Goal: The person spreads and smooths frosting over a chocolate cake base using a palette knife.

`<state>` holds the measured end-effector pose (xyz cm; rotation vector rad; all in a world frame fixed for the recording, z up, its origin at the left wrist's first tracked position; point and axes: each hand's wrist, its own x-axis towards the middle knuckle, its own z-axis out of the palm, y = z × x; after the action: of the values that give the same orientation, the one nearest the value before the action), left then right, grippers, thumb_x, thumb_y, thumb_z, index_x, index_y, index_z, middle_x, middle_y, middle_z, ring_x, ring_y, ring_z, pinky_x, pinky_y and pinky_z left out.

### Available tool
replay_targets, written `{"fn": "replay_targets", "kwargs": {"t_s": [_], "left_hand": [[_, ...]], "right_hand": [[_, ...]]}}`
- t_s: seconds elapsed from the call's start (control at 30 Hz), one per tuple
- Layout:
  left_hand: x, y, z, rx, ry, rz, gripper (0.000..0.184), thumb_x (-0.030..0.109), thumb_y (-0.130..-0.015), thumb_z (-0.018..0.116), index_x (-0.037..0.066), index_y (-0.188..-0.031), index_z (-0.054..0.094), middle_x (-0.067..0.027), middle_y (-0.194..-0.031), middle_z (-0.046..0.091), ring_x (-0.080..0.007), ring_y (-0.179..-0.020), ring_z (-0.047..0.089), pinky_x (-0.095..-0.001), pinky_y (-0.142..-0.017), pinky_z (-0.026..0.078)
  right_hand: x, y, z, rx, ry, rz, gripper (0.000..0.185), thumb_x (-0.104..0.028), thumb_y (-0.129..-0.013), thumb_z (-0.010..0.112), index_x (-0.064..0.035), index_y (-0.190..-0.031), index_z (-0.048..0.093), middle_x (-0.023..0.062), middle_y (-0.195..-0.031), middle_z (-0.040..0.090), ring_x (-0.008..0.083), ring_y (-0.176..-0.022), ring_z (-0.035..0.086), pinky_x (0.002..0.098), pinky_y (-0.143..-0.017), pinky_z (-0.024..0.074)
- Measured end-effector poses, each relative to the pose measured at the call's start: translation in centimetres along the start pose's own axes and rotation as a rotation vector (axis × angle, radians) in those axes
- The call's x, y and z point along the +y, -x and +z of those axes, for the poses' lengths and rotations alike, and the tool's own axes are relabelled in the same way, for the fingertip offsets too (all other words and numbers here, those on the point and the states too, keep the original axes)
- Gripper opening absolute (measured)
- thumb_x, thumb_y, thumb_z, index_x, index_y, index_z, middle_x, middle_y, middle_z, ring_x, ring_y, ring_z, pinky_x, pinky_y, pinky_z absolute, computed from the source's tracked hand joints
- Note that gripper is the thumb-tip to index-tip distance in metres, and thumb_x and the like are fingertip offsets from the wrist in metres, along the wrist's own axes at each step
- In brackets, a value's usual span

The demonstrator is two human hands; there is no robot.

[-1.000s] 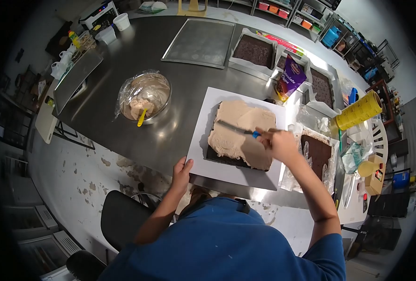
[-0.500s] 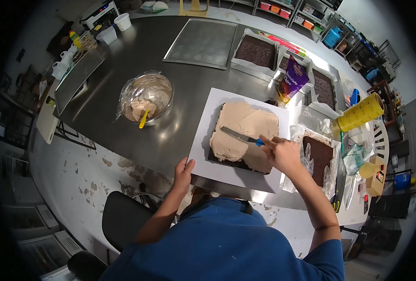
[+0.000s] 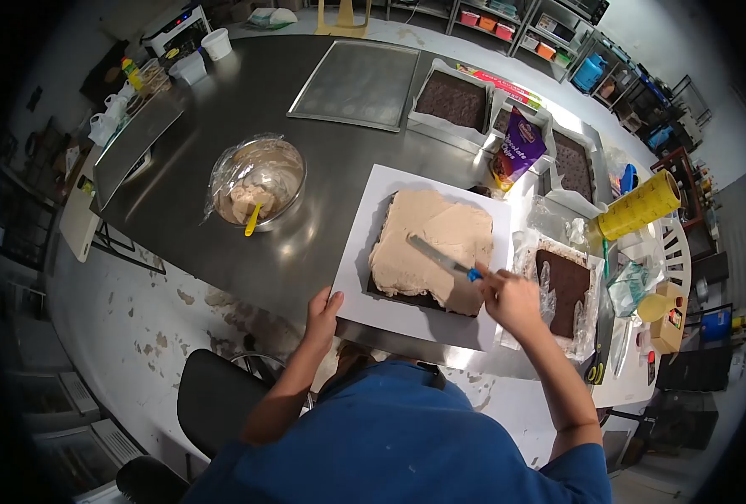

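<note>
We see the frosted cake [image 3: 459, 220] on a white board [image 3: 359, 244] by the near edge of the bench [image 3: 327, 151], probably set there so that both hands can reach it without a stretch. The board seems to offer a hold clear of the frosting, which would explain why the left hand [image 3: 321, 313] takes it at its near left corner.

A dark slab [image 3: 564, 290] lies in its wrapping towards the bench's right edge, apart from the cake. Left of the board we have a steel bowl [image 3: 300, 189], partly draped in plastic film; the yellow handle [image 3: 254, 220] at its near rim points towards us, presumably for easy reach.

Of the left fingers, we see the thumb on top of the board, pinching it; how far the others go beneath, we cannot tell. The right hand [image 3: 510, 298] has its fingers curled closely round the grip of a spatula [image 3: 438, 255], just behind its blue collar. The blade appears to lie low against the frosting, its tip towards the board's far left corner.
</note>
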<state>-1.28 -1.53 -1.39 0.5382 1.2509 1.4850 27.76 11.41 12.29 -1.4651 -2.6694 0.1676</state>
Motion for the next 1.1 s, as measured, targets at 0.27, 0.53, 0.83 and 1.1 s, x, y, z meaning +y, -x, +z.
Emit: {"fn": "replay_targets", "kwargs": {"t_s": [0.27,0.53,0.83,1.1], "left_hand": [[-0.4,0.5,0.2,0.011,-0.008,0.036,0.029,0.015,-0.093,0.052,-0.004,-0.115,0.055,-0.0045,-0.104,0.061,-0.0103,-0.094,0.054,-0.024,-0.086,0.04],[0.6,-2.7,-0.7,0.258,0.041,-0.016,0.021,0.018,-0.093,0.053,0.001,-0.103,0.059,-0.002,-0.097,0.06,-0.0102,-0.09,0.054,-0.0239,-0.083,0.041],[-0.8,3.1,2.5,0.006,0.379,-0.203,0.034,0.031,-0.09,0.052,0.012,-0.118,0.048,0.0051,-0.083,0.05,-0.0055,-0.068,0.046,-0.0206,-0.06,0.037],[-1.6,4.5,4.5,-0.066,0.098,-0.113,0.04,0.009,-0.094,0.046,0.002,-0.132,0.036,-0.005,-0.104,0.058,-0.01,-0.091,0.054,-0.024,-0.081,0.043]], "right_hand": [[-0.4,1.6,0.0,0.11,-0.016,-0.237,0.023,-0.026,-0.08,0.063,-0.0199,-0.101,0.07,0.0035,-0.066,0.059,0.0202,-0.06,0.06,0.035,-0.048,0.0469],[3.4,-2.0,2.0,0.196,-0.088,0.056,0.023,-0.026,-0.084,0.06,-0.0162,-0.102,0.07,0.0097,-0.063,0.061,0.0267,-0.052,0.06,0.038,-0.049,0.0466],[-0.2,-0.9,1.0,0.058,-0.034,-0.128,0.03,-0.025,-0.082,0.059,-0.0188,-0.111,0.066,0.0071,-0.066,0.059,0.0251,-0.055,0.06,0.0377,-0.05,0.0483],[-0.6,-3.1,2.5,0.083,-0.099,-0.148,0.03,-0.025,-0.08,0.061,-0.0145,-0.108,0.067,0.0096,-0.065,0.061,0.0272,-0.054,0.06,0.0378,-0.052,0.0488]]}}
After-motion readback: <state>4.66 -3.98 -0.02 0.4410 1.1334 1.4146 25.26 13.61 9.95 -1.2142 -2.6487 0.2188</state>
